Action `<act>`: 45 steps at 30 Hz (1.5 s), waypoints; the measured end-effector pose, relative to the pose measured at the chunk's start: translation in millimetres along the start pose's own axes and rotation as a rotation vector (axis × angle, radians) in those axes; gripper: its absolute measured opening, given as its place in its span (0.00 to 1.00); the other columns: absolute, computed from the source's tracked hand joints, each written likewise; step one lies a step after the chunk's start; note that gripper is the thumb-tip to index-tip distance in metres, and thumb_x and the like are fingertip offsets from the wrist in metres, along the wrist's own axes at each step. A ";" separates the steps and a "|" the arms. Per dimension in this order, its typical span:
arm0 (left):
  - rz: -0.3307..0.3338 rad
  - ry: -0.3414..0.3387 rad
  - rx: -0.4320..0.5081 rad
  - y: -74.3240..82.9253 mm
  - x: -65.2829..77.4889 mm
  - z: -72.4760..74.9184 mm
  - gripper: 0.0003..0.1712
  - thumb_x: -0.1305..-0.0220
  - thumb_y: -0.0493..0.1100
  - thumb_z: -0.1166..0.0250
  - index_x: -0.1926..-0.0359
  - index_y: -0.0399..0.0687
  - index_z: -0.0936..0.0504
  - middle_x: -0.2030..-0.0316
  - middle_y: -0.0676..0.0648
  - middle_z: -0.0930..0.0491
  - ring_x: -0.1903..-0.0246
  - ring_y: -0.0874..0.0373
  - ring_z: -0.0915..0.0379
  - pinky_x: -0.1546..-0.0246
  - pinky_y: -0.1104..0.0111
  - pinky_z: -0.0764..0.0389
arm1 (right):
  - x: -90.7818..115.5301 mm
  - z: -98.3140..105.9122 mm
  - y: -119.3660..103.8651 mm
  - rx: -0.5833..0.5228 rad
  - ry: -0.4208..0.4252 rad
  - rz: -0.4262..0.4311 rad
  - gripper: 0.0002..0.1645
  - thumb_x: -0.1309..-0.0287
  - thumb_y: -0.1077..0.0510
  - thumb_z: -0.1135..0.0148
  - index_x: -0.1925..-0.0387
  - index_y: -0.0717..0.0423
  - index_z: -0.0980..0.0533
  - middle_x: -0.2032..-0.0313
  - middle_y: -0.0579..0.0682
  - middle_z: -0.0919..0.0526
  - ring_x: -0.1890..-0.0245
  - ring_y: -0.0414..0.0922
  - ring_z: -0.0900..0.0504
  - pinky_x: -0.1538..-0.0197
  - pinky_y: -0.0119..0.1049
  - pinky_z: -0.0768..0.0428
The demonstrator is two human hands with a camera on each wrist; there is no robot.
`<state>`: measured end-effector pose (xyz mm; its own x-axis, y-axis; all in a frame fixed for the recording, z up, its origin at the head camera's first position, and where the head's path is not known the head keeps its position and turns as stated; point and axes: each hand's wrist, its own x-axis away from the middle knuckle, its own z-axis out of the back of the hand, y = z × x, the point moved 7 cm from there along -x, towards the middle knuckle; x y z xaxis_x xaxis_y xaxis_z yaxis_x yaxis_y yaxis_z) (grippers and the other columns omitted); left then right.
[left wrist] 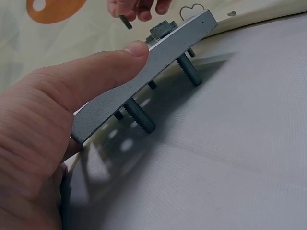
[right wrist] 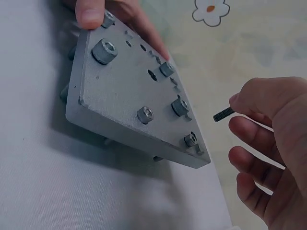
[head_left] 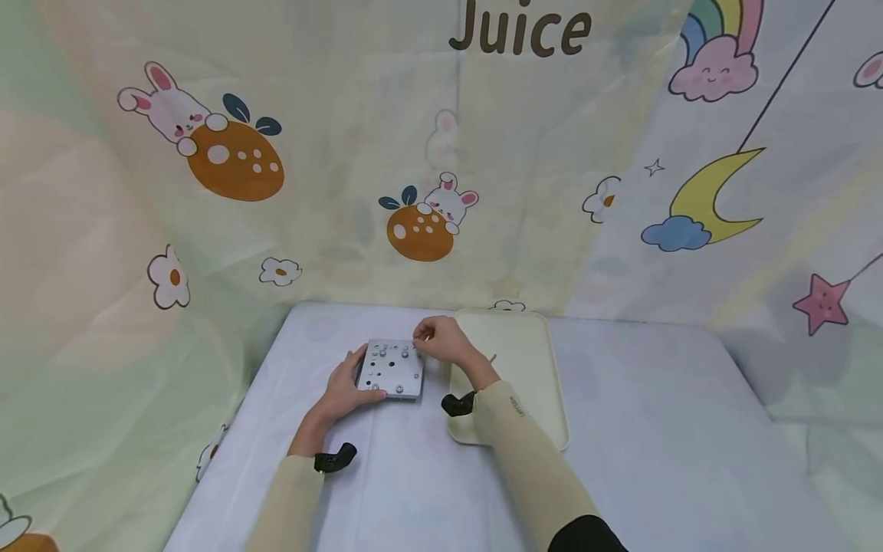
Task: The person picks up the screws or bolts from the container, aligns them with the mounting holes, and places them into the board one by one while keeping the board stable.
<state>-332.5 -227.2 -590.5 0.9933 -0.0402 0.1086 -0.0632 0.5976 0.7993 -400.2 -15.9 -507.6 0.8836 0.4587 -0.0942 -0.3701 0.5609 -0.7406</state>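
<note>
At the upper left of the head view, a printed cloth (head_left: 331, 115) shows a white rabbit leaning on an orange fruit (head_left: 236, 162), with white flowers below it. Next, left of the lower centre, the left hand (head_left: 345, 391) reaches up from a beige sleeve (head_left: 286, 506), a black strap piece (head_left: 336, 458) at its wrist. This hand grips a grey metal plate (head_left: 386, 376) by its left side and near edge, the thumb lying along that edge in the left wrist view.

The plate sits just below the middle of the head frame, over the white surface (head_left: 655, 429). Several socket-head bolts (right wrist: 104, 51) stand in its upper face among small holes, and threaded shanks (left wrist: 140, 116) jut out underneath; whether their ends touch the surface I cannot tell.

At the plate's upper right corner, the right hand (head_left: 441, 340) pinches a small dark screw (right wrist: 223, 114) between thumb and forefinger, its threaded end showing apart from the plate at the right of the right wrist view. Beneath the right forearm lies a cream tray (head_left: 513, 422), with a small dark piece (head_left: 493, 358) on it. Farther right, the cloth carries a yellow moon (head_left: 697, 192) and a pink star (head_left: 822, 304).
</note>
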 end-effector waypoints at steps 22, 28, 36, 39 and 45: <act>0.003 -0.009 -0.024 1.0 1.7 0.8 0.71 0.65 0.65 0.20 0.23 0.60 0.51 0.25 0.39 0.58 0.27 0.38 0.69 0.32 0.40 0.59 | -6.6 -12.4 18.9 -0.059 0.001 -0.068 0.02 0.43 0.58 0.32 0.69 0.52 0.17 0.72 0.42 0.19 0.72 0.41 0.24 0.73 0.31 0.26; 0.005 -0.004 -0.033 -0.3 2.3 -0.9 0.71 0.65 0.67 0.21 0.23 0.59 0.51 0.25 0.38 0.58 0.27 0.37 0.67 0.33 0.39 0.58 | -6.0 -16.8 26.1 -0.074 0.019 -0.074 0.02 0.44 0.58 0.31 0.70 0.51 0.17 0.72 0.43 0.19 0.73 0.42 0.25 0.73 0.32 0.26; 0.022 0.007 -0.024 -1.2 4.0 1.1 0.72 0.67 0.67 0.20 0.23 0.60 0.50 0.25 0.38 0.58 0.27 0.37 0.67 0.33 0.39 0.57 | -4.9 -17.0 27.6 -0.095 0.025 -0.076 0.04 0.43 0.55 0.32 0.67 0.50 0.17 0.71 0.43 0.19 0.71 0.42 0.24 0.71 0.32 0.25; 0.007 0.002 -0.029 0.4 2.2 0.7 0.71 0.66 0.66 0.20 0.23 0.61 0.51 0.25 0.39 0.57 0.27 0.38 0.67 0.33 0.39 0.57 | -0.8 -11.0 26.5 -0.095 0.034 -0.074 0.04 0.42 0.57 0.32 0.67 0.52 0.17 0.70 0.44 0.18 0.70 0.43 0.23 0.69 0.33 0.24; -0.027 -0.015 -0.047 2.9 0.1 2.0 0.71 0.64 0.65 0.21 0.23 0.59 0.52 0.25 0.39 0.57 0.27 0.38 0.66 0.33 0.39 0.56 | 10.2 5.9 36.6 -0.065 0.064 -0.091 0.03 0.41 0.59 0.33 0.66 0.54 0.17 0.69 0.45 0.18 0.69 0.43 0.23 0.67 0.34 0.24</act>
<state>-332.8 -227.1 -587.0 0.9930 -0.0682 0.0964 -0.0316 0.6331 0.7734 -406.4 13.4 -531.7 0.9298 0.3623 -0.0655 -0.2703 0.5512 -0.7894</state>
